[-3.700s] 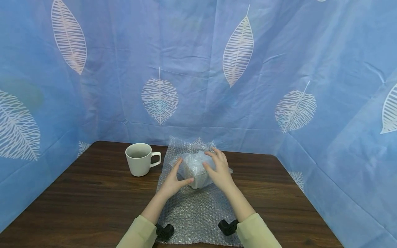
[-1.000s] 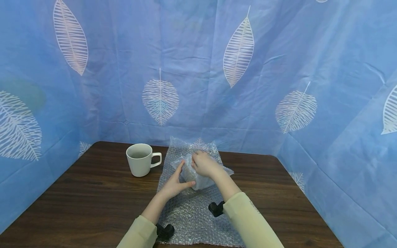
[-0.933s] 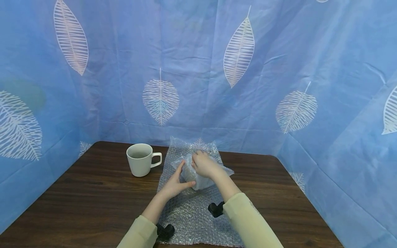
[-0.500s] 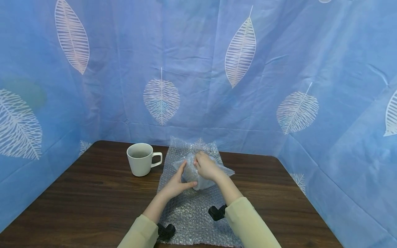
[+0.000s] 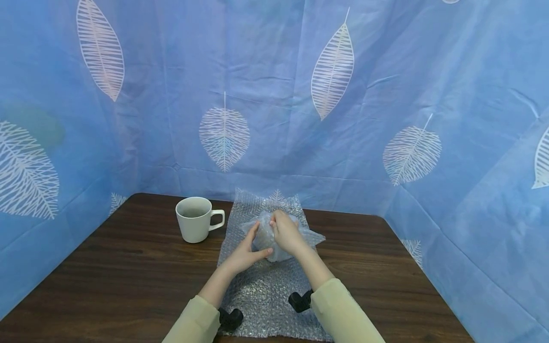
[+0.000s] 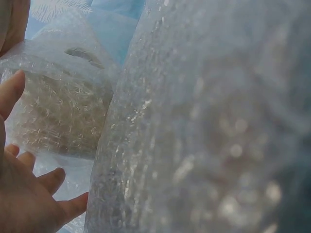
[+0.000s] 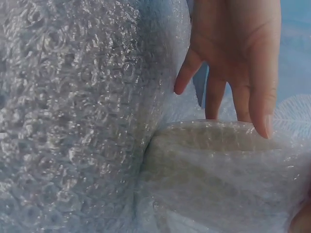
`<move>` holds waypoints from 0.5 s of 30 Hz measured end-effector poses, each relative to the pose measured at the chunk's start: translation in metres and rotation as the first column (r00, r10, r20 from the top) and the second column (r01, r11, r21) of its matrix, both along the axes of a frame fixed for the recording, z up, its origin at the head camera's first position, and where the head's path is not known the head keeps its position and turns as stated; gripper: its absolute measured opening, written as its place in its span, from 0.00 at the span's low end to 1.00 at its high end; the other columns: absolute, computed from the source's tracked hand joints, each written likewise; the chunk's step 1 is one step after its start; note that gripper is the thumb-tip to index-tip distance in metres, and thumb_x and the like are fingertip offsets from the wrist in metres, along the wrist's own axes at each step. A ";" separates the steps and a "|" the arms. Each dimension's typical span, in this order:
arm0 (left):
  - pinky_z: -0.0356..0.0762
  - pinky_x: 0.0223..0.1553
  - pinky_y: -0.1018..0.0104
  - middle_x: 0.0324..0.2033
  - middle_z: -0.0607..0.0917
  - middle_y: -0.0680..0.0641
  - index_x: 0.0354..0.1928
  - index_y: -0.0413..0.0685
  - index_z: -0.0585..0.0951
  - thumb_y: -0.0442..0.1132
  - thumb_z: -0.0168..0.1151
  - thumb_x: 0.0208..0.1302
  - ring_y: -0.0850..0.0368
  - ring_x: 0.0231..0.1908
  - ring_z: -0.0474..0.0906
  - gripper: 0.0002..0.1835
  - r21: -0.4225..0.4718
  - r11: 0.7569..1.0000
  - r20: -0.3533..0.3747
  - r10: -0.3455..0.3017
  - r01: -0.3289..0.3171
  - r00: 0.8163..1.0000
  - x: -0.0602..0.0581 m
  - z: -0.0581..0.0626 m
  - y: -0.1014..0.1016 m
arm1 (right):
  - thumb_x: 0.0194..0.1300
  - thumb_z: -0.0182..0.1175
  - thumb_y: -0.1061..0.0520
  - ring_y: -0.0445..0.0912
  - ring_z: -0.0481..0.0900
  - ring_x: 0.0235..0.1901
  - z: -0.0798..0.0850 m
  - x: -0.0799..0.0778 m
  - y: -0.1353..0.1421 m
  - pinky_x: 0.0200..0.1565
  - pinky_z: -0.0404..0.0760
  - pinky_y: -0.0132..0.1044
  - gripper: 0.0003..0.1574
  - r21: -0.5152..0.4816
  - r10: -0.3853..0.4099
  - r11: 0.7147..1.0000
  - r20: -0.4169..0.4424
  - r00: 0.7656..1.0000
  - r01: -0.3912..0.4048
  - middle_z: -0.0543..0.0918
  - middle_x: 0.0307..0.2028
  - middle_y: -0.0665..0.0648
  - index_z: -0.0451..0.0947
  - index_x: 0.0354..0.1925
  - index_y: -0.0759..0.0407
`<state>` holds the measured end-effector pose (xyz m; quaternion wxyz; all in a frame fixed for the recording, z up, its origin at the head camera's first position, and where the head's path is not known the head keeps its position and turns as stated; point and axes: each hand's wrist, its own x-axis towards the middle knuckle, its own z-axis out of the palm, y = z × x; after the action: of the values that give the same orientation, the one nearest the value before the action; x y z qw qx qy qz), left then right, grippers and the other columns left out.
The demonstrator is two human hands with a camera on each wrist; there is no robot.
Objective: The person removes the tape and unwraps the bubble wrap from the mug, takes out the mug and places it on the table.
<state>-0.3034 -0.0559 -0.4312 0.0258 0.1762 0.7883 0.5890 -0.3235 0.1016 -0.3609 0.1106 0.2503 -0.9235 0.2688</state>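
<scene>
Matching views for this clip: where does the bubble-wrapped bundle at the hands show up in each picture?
Head: the bubble-wrapped bundle sits just below centre, between left hand and right hand.
Left wrist: upper left, a brownish shape under clear wrap.
Right wrist: lower right, below the right hand's fingers.
Shared landmark: the bubble-wrap sheet, under the bundle in head, right in left wrist, left in right wrist.

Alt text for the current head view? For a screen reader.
A person's left hand and right hand work on a bubble-wrapped bundle, the left spread at its side, the right at its top. It rests on a bubble-wrap sheet on a dark wooden table; a white mug stands to the left, before blue leaf-print fabric.
</scene>
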 end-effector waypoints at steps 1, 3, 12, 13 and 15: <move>0.50 0.59 0.28 0.73 0.43 0.38 0.76 0.52 0.40 0.52 0.65 0.62 0.35 0.70 0.41 0.52 0.001 1.000 0.000 -0.002 0.002 1.000 0.000 0.000 0.000 | 0.73 0.49 0.59 0.45 0.69 0.30 0.000 0.000 0.000 0.51 0.62 0.67 0.06 -0.004 0.000 1.000 -0.003 1.000 0.000 0.70 0.29 0.51 0.67 0.36 0.59; 0.49 0.59 0.29 0.73 0.43 0.38 0.76 0.53 0.40 0.52 0.65 0.62 0.35 0.70 0.41 0.52 0.004 1.000 0.001 -0.004 0.004 1.000 0.001 0.001 0.000 | 0.73 0.49 0.60 0.45 0.68 0.27 0.000 0.001 0.000 0.45 0.66 0.59 0.07 -0.007 0.001 1.000 -0.008 1.000 -0.001 0.70 0.28 0.51 0.67 0.35 0.59; 0.49 0.59 0.28 0.74 0.42 0.40 0.76 0.53 0.40 0.51 0.65 0.62 0.35 0.71 0.39 0.52 0.000 1.000 -0.006 -0.016 0.016 1.000 0.001 0.000 0.001 | 0.74 0.48 0.60 0.45 0.68 0.24 -0.002 0.002 -0.001 0.49 0.63 0.64 0.07 -0.052 -0.048 0.997 0.009 0.999 0.048 0.71 0.25 0.51 0.68 0.37 0.62; 0.49 0.59 0.28 0.74 0.41 0.40 0.76 0.53 0.40 0.51 0.65 0.62 0.35 0.71 0.39 0.52 0.004 1.000 -0.007 -0.021 0.021 1.000 0.001 0.000 0.001 | 0.74 0.48 0.60 0.45 0.69 0.24 -0.002 0.002 -0.002 0.50 0.61 0.66 0.07 -0.061 -0.058 0.996 0.013 0.998 0.059 0.71 0.26 0.51 0.68 0.38 0.62; 0.49 0.59 0.28 0.74 0.41 0.41 0.76 0.53 0.40 0.50 0.65 0.62 0.35 0.71 0.39 0.52 0.011 0.999 -0.007 -0.030 0.030 1.000 0.001 0.000 0.001 | 0.74 0.47 0.59 0.46 0.69 0.23 -0.003 0.002 -0.003 0.49 0.64 0.65 0.07 -0.080 -0.080 0.993 0.023 0.997 0.081 0.71 0.26 0.52 0.68 0.39 0.63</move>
<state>-0.3021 -0.0547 -0.4310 0.0311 0.1902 0.7823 0.5924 -0.3213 0.0985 -0.3639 0.1223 0.2055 -0.9223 0.3036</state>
